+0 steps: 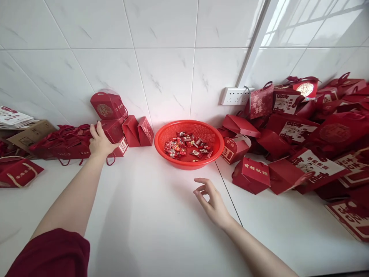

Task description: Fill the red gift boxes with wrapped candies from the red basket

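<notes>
My left hand (99, 141) reaches to the row of boxes at the left, its thumb and fingers spread. It is over or against a dark red gift box (113, 130); whether it touches the box I cannot tell. Another red gift box (107, 105) with a gold round emblem sits on top there. Two smaller red boxes (138, 131) stand just to the right. My right hand (212, 201) hovers above the white table, fingers loosely curved and apart from the thumb, with nothing held. Beyond it is a red plastic basket (188, 164) with small wrapped candies (187, 144) inside.
Many red gift boxes (300, 130) are heaped at the right. More boxes with ribbons (67, 144) line the left, beside a cardboard box (31, 134) and a rope-handled red box (21, 173). A tiled wall (164, 84) with a socket strip (235, 96) stands behind the white table (161, 231).
</notes>
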